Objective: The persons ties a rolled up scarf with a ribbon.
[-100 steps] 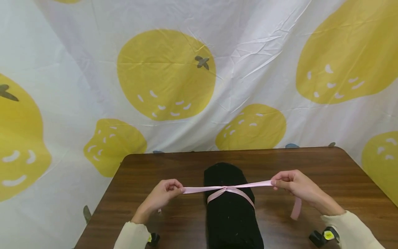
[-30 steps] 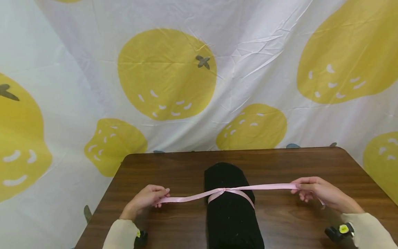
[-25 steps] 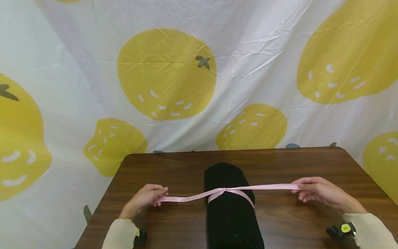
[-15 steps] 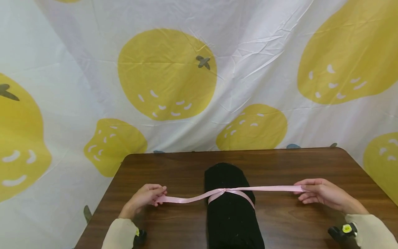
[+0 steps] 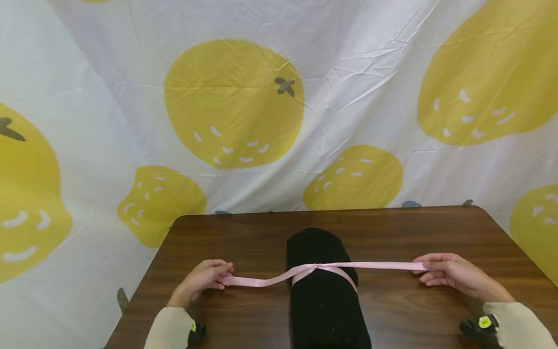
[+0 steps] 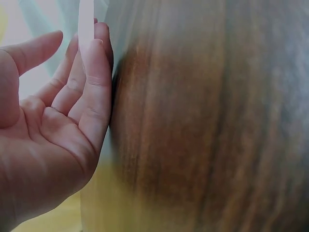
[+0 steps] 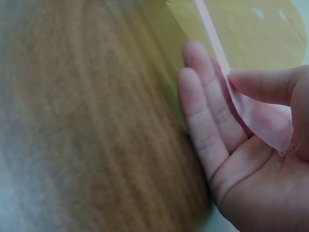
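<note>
A pink ribbon [image 5: 379,265] is wrapped round a long black bundle [image 5: 324,310] and crosses in a knot on its top. On the left side, my left hand [image 5: 205,277] holds one tail of the ribbon; this length sags slightly. The left wrist view shows the ribbon [image 6: 86,21] caught between the fingers, with the thumb standing apart. My right hand [image 5: 457,272] pinches the other tail, drawn nearly straight. In the right wrist view, the thumb presses the ribbon [image 7: 212,36] against the index finger, and its short end lies across the palm.
A brown wood-grain table [image 5: 244,320] lies under the bundle and both hands. Behind it hangs a white cloth [image 5: 348,116] printed with yellow fruit. Dark wrist devices [image 5: 479,327] sit at the cuffs of the cream sleeves [image 5: 167,329].
Both hands have moved outward, away from the bundle, sliding along the tails. The left length has gone from taut to sagging. The right tail no longer hangs below the hand.
</note>
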`<control>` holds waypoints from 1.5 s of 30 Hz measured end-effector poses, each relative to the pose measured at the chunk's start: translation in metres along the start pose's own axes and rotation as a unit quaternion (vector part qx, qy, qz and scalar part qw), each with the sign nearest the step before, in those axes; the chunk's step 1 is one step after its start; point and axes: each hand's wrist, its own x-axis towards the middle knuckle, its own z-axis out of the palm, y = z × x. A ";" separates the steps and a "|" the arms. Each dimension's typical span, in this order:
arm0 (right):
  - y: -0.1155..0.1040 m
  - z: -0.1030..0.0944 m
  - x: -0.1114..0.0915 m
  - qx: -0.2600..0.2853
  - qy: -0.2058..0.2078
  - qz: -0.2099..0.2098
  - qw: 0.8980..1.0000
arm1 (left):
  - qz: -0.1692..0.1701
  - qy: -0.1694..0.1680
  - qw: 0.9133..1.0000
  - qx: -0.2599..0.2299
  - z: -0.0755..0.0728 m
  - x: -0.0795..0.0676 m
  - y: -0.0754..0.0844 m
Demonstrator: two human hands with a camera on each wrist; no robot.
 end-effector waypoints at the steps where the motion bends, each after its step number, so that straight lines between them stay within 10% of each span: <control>1: 0.001 0.000 0.000 -0.002 0.004 0.000 1.000 | 0.000 0.002 1.000 0.000 0.000 0.000 -0.001; 28: 0.010 -0.008 -0.003 0.050 0.078 -0.025 0.995 | -0.021 -0.018 0.999 -0.041 -0.002 0.000 -0.006; 45: 0.015 0.001 -0.003 0.034 0.210 -0.030 0.977 | -0.024 0.000 0.996 -0.085 -0.007 -0.002 -0.012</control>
